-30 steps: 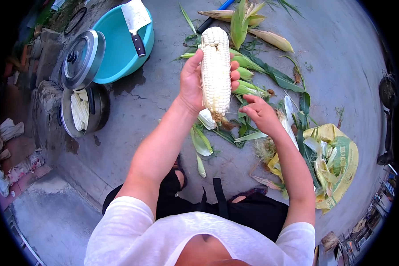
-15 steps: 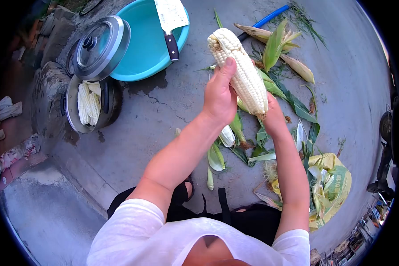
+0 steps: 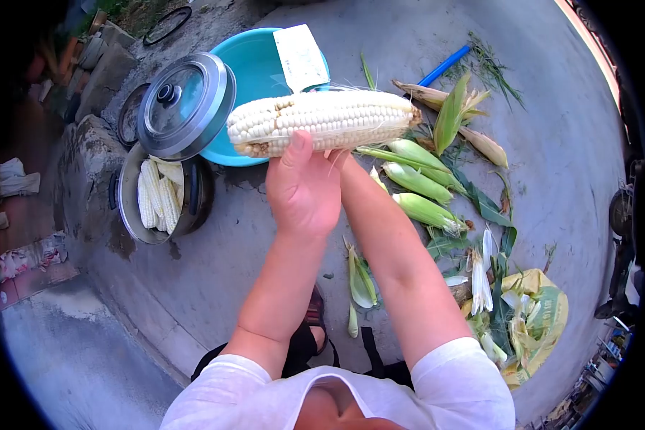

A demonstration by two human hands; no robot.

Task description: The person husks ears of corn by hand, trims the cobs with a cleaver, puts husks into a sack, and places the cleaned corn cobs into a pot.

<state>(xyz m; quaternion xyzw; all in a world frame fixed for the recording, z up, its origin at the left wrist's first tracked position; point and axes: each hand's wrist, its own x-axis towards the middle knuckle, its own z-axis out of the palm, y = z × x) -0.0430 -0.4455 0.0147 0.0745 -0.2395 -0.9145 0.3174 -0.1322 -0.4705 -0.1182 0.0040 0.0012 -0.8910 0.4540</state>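
My left hand (image 3: 302,183) is closed on a husked ear of white corn (image 3: 330,120), thumb pressed against its near side. The ear lies nearly level across the view, its brownish narrow end to the right, with fine silk strands along it. My right forearm (image 3: 383,222) crosses behind my left hand. The right hand itself is behind the ear and the left hand, so its fingers are hidden. Behind the ear, a cleaver (image 3: 301,57) rests across the rim of a turquoise basin (image 3: 247,54); its handle is covered by the ear.
At left, a metal pot (image 3: 202,190) holds several husked ears (image 3: 158,197), with a glass lid (image 3: 183,107) leaning above it. To the right lie green unhusked ears (image 3: 426,211), loose husks (image 3: 448,122), a blue tube (image 3: 444,66) and a yellow-green sack (image 3: 552,315) with husks.
The ear has swung from steeply tilted to nearly level and moved left. My right hand has gone left, behind the ear. The view has shifted, showing more green ears.
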